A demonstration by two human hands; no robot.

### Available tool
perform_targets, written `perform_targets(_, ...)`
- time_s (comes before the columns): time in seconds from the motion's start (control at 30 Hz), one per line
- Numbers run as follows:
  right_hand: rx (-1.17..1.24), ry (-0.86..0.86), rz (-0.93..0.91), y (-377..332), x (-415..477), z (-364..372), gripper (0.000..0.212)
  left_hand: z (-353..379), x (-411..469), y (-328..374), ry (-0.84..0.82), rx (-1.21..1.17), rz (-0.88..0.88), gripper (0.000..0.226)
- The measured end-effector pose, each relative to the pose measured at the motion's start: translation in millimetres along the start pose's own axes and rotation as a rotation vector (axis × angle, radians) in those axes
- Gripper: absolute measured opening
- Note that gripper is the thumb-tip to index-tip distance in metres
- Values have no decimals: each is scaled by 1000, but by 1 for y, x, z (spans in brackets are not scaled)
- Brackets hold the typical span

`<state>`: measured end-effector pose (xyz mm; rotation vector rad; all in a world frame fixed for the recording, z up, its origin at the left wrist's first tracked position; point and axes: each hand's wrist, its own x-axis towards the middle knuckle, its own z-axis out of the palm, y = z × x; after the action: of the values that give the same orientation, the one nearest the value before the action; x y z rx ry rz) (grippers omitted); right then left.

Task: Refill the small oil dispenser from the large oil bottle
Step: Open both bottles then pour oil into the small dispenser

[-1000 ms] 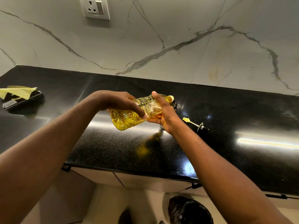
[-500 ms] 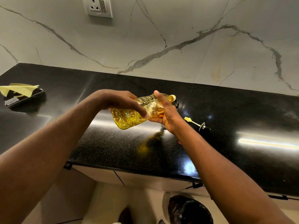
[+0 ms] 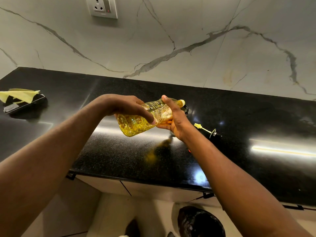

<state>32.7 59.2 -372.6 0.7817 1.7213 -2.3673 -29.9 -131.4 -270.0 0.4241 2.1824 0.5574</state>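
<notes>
Barely changed: left hand [image 3: 130,106] and right hand [image 3: 176,117] still grip the clear plastic oil bottle [image 3: 136,124], neck toward 2 o'clock; probably still pouring.

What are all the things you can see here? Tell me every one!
counter: one, black, shiny
wall: one, white marble, behind the counter
oil bottle: one, clear with yellow oil, tipped above the counter
spout: one, yellow-tipped, lying on the counter right of the bottle
cloth: one, yellow, far left on a black block
socket: one, pale, on the wall
left hand: one, grips the bottle's lower end
right hand: one, grips the bottle's neck end
</notes>
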Motion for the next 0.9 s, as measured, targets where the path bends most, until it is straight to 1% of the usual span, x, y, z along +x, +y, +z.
perform_targets(0.43,6,-5,4,1,4,-1,77,-1,1,1,-5,-7,9,84)
perform_targets(0.53,10,-11,5,1,4,-1,74,-2,2,-1,-14,-2,8,89)
perform_targets(0.67,3,-7,6,1,3,-2,70,-2,5,-5,-23,-27,11,85)
perform_targets(0.83,-5,-2,8,3,5,-1,76,-1,5,-7,-23,-44,16,100)
perform_targets(0.9,-5,-3,5,4,4,-2,74,0,5,-8,-28,-43,24,99)
